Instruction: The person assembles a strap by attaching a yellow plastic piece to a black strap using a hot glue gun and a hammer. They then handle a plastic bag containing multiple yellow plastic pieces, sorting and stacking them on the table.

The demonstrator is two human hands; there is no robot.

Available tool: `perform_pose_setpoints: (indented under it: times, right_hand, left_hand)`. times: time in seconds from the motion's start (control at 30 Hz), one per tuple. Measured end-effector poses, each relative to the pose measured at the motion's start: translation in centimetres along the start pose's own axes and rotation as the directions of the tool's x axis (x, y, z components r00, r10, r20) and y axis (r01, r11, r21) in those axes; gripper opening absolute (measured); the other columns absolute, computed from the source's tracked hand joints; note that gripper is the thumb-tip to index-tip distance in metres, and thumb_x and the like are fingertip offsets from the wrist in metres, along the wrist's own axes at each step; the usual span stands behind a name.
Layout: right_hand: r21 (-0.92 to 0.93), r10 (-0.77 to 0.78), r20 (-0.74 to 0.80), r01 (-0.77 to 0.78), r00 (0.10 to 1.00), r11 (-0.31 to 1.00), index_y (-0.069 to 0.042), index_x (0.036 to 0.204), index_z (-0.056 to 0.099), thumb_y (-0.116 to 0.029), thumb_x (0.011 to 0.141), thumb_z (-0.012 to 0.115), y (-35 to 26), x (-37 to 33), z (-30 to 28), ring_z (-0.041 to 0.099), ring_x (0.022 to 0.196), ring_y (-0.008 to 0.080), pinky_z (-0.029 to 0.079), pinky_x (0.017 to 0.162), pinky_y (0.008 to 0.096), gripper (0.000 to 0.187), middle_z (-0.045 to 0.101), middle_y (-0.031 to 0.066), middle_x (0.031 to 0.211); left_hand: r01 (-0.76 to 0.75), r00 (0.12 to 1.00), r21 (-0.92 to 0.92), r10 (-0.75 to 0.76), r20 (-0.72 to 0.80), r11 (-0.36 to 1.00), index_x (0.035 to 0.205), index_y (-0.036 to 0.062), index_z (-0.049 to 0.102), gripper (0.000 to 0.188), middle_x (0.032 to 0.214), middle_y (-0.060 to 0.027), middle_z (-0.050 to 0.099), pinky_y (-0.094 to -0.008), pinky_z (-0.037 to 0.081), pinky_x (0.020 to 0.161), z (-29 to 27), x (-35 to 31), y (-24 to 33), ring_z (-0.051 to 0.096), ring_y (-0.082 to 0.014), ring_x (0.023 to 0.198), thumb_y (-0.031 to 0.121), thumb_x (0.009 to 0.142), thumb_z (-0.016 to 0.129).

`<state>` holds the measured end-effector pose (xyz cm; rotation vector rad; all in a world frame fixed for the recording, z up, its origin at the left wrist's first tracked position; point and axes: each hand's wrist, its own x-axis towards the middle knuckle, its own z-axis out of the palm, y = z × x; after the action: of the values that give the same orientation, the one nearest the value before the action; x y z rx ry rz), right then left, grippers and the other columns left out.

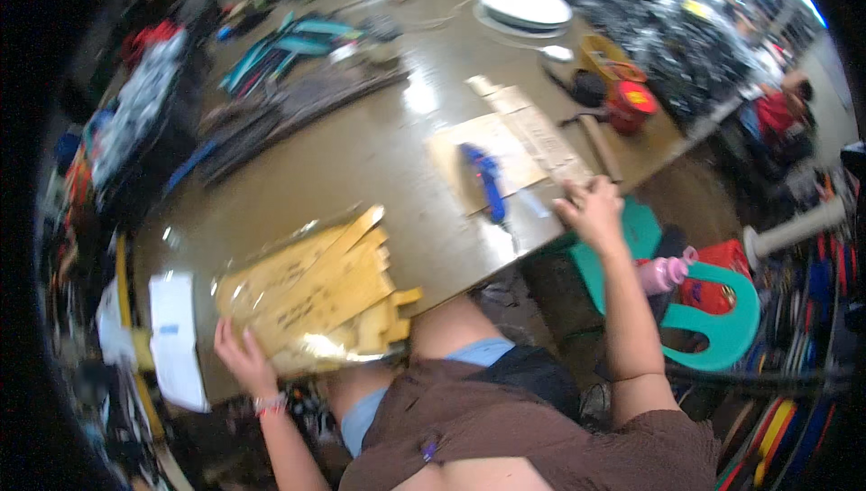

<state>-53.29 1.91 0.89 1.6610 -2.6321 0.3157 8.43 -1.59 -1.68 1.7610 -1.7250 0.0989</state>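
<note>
My left hand (244,357) lies at the left edge of a clear plastic packet of yellow-brown card pieces (311,288), its fingers stretched out and apart. The packet rests on the near edge of the table, above my lap. My right hand (594,209) is at the table's right front edge, fingers spread and slightly bent. Its fingertips reach the lower end of a long tan cardboard strip (532,130); blur hides whether they press on it. Left of the strip, a blue hand tool (487,182) sits on a square of tan card (456,152).
A white sheet (176,342) lies at the left. Dark material (298,112) and teal pieces (289,47) cover the far left. Toward the back right stand a round white lid (523,5) and a red container (630,107). A green stool (722,328) holds a pink bottle (663,274).
</note>
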Motion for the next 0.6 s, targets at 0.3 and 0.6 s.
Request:
perform_pose_setpoints:
  times: [0.3, 0.6]
  right_hand:
    - [0.494, -0.329, -0.667, 0.727, 0.669, 0.476, -0.002, 0.104, 0.069, -0.007, 0.092, 0.055, -17.3, -6.4, -9.8, 0.063, 0.090, 0.0274, 0.048, 0.082, 0.0374, 0.020, 0.065, 0.0154, 0.093]
    - [0.702, -0.534, 0.418, 0.111, 0.735, 0.703, 0.005, 0.081, 0.068, -0.020, 0.092, 0.060, -25.7, -6.7, -0.3, 0.061, 0.061, 0.0165, 0.048, 0.061, 0.0337, 0.028, 0.066, 0.0141, 0.068]
  left_hand:
    - [0.051, 0.998, -0.111, -0.055, -0.028, 0.992, 0.130, 0.0029, 0.056, 0.034, 0.134, -0.0179, 0.052, -0.0416, 0.039, 0.107, -0.4, -0.2, -0.6, 0.049, -0.0322, 0.126, 0.017, 0.100, 0.047]
    - [0.352, 0.936, -0.677, -0.226, 0.272, 0.646, 0.124, -0.0051, 0.056, 0.029, 0.123, -0.0132, 0.061, -0.0312, 0.042, 0.103, -2.7, 1.0, -7.5, 0.057, -0.0184, 0.116, 0.013, 0.103, 0.048]
